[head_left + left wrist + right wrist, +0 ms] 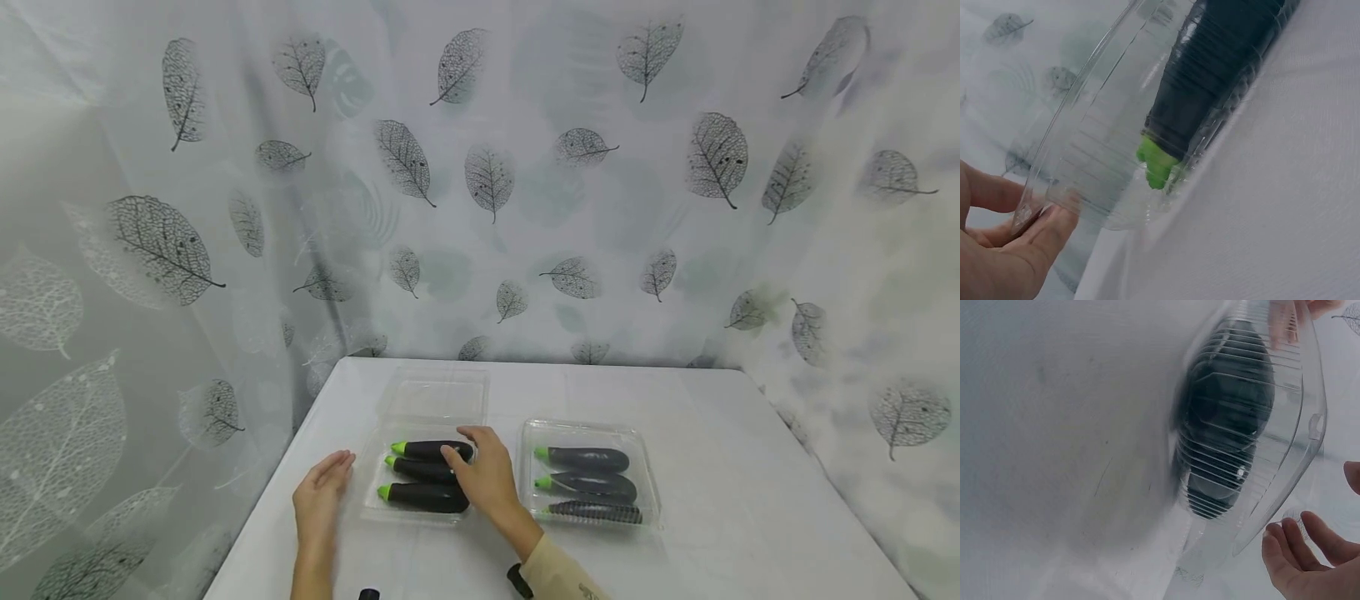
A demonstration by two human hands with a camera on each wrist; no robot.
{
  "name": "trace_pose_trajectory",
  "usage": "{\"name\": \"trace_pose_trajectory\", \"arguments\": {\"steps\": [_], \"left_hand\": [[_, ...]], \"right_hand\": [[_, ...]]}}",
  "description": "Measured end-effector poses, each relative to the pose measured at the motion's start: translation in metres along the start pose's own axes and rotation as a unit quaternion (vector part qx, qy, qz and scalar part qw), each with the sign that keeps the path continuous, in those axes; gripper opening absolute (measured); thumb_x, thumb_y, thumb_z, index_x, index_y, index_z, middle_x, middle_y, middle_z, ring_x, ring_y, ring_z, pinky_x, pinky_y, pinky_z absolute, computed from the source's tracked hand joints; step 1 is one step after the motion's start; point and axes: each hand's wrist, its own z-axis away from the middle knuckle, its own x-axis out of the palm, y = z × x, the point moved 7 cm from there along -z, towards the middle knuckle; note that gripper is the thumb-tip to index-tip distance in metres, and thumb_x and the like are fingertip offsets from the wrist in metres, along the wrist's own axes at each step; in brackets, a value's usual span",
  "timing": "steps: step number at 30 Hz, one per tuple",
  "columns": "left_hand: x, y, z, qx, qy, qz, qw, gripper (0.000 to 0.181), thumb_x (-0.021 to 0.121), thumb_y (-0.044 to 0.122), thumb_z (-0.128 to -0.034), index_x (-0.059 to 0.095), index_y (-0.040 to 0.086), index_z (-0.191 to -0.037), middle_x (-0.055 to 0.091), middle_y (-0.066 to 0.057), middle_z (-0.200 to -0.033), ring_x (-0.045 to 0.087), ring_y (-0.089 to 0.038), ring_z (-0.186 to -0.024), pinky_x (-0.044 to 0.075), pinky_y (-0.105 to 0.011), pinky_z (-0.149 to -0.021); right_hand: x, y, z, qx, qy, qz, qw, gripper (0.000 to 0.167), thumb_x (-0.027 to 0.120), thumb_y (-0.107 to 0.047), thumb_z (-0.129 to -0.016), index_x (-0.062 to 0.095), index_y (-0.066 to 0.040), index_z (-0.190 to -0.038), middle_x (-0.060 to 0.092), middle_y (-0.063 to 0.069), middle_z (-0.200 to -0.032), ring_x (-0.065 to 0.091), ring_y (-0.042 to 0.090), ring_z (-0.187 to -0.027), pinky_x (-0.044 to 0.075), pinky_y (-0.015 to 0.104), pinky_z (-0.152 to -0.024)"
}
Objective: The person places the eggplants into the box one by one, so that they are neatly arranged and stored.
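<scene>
A clear plastic clamshell box [375, 510] lies with its lid [435, 396] folded back. Inside it are three dark eggplants [423, 497] with bright green caps, side by side. My left hand [322, 500] is at the left side of this box; in the left wrist view, thumb and fingers pinch its clear rim [1047, 147]. Over the right end of the eggplants is my right hand [489, 477], thumb and fingers spread apart. From the right wrist view, its fingertips [1310, 522] are close to the box rim, holding nothing; whether they touch it I cannot tell.
To the right stands a second clear box [651, 492] with three more dark eggplants under transparent plastic. Both boxes are on a white-covered table [750, 500]. A leaf-print curtain [600, 200] hangs behind it. A small black object [369, 594] shows at the bottom edge.
</scene>
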Motion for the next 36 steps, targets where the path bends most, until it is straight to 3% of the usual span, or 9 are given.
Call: {"name": "trace_pose_trajectory", "arguments": {"steps": [8, 12, 19, 24, 29, 34, 36], "left_hand": [[-0.008, 0.014, -0.009, 0.016, -0.03, -0.039, 0.9986, 0.044, 0.057, 0.009, -0.1072, 0.049, -0.005, -0.148, 0.055, -0.023, -0.149, 0.063, -0.015, -0.13, 0.053, -0.012, -0.101], [-0.007, 0.023, -0.017, 0.025, -0.05, -0.06, 0.9966, 0.044, 0.058, 0.013, -0.1076, 0.05, -0.003, -0.148, 0.056, -0.021, -0.15, 0.061, -0.018, -0.132, 0.052, -0.007, -0.098], [0.003, 0.028, -0.041, 0.014, -0.12, -0.025, 0.9924, 0.049, 0.051, 0.008, -0.1093, 0.039, -0.008, -0.153, 0.047, -0.026, -0.155, 0.049, -0.032, -0.144, 0.05, -0.017, -0.109], [0.009, 0.023, -0.055, -0.005, -0.166, 0.004, 0.9862, 0.054, 0.048, 0.007, -0.1107, 0.029, -0.009, -0.158, 0.038, -0.027, -0.161, 0.042, -0.034, -0.149, 0.045, -0.027, -0.118], [0.016, 0.016, -0.064, -0.016, -0.197, 0.037, 0.9797, 0.057, 0.047, 0.004, -0.1107, 0.02, -0.013, -0.159, 0.029, -0.032, -0.164, 0.033, -0.039, -0.152, 0.037, -0.035, -0.125], [0.023, 0.011, -0.072, -0.023, -0.214, 0.064, 0.9746, 0.059, 0.045, 0.0, -0.11, 0.016, -0.014, -0.159, 0.024, -0.035, -0.164, 0.028, -0.042, -0.154, 0.034, -0.037, -0.126], [0.026, 0.009, -0.075, -0.029, -0.22, 0.072, 0.9725, 0.06, 0.046, -0.002, -0.1096, 0.015, -0.014, -0.16, 0.024, -0.034, -0.165, 0.027, -0.042, -0.154, 0.035, -0.037, -0.126]], "right_hand": [[-0.001, 0.006, -0.007, 0.032, 0.021, -0.044, 0.9983, 0.052, 0.067, -0.028, -0.103, 0.056, 0.004, -0.142, 0.061, 0.024, -0.136, 0.061, 0.04, -0.127, 0.056, 0.057, -0.105], [0.001, 0.012, -0.013, 0.086, 0.012, -0.104, 0.9908, 0.056, 0.057, -0.027, -0.108, 0.045, 0.007, -0.151, 0.054, 0.027, -0.148, 0.053, 0.041, -0.137, 0.05, 0.054, -0.115], [0.005, 0.025, -0.023, 0.22, -0.003, -0.215, 0.9514, 0.065, 0.058, -0.018, -0.103, 0.032, 0.004, -0.159, 0.04, 0.027, -0.16, 0.04, 0.043, -0.149, 0.036, 0.057, -0.125], [0.005, 0.034, -0.03, 0.263, 0.014, -0.273, 0.9251, 0.069, 0.058, -0.003, -0.098, 0.027, 0.007, -0.159, 0.032, 0.028, -0.164, 0.032, 0.044, -0.152, 0.03, 0.055, -0.128], [0.004, 0.04, -0.035, 0.282, 0.033, -0.335, 0.8986, 0.076, 0.046, 0.019, -0.088, 0.021, 0.01, -0.159, 0.025, 0.033, -0.164, 0.025, 0.046, -0.154, 0.024, 0.054, -0.13], [0.008, 0.046, -0.037, 0.292, 0.037, -0.361, 0.8848, 0.079, 0.038, 0.024, -0.083, 0.019, 0.012, -0.159, 0.021, 0.034, -0.165, 0.019, 0.048, -0.155, 0.017, 0.053, -0.132], [0.01, 0.049, -0.036, 0.298, 0.042, -0.353, 0.886, 0.078, 0.039, 0.023, -0.083, 0.022, 0.013, -0.158, 0.024, 0.034, -0.164, 0.02, 0.048, -0.155, 0.018, 0.054, -0.132]]}}
